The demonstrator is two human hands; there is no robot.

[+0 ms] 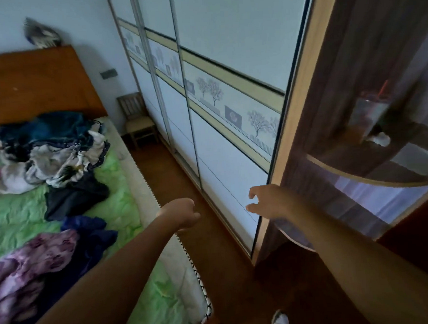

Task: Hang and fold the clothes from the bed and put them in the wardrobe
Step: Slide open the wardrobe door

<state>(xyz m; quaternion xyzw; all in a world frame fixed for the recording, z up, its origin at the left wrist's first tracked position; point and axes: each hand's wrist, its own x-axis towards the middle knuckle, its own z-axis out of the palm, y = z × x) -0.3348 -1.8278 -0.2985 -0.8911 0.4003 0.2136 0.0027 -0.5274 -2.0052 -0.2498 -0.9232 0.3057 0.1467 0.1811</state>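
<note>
A pile of clothes [54, 149] lies on the bed [8, 212], which has a green sheet: dark blue, white and black pieces at the head end, a purple patterned garment [31, 268] nearer me. The wardrobe [218, 91] with white sliding doors and a tree-pattern band stands along the right, its doors closed. My right hand [268, 201] is open, fingers spread, at the near edge of the closest sliding door. My left hand [183, 213] hangs over the floor between bed and wardrobe, fingers curled in, holding nothing.
A curved open shelf unit [374, 174] with small items stands at the right, close to my right arm. A wooden chair [137, 119] sits at the far end of the narrow floor strip. The wooden headboard [32, 82] backs the bed.
</note>
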